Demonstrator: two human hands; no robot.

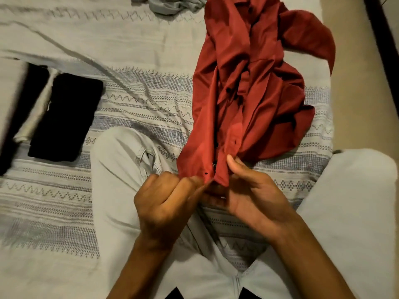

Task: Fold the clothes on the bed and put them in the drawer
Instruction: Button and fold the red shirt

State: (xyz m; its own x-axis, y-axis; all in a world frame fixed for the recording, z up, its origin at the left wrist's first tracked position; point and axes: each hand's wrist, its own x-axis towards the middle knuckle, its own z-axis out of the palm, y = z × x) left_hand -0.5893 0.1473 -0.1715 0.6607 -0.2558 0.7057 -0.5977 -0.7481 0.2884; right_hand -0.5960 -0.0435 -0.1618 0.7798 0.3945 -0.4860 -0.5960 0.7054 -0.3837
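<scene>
Head view: crumpled red shirt point(248, 87)

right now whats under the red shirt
Most of the red shirt lies crumpled on the patterned bedsheet. Its near hem is held up in the grip of the left hand and right hand. Whatever is beneath its bulk is covered.

Patterned bed cover point(133, 100), crumpled red shirt point(248, 83), folded black garment point(67, 117), grey cloth point(166, 5)
</scene>
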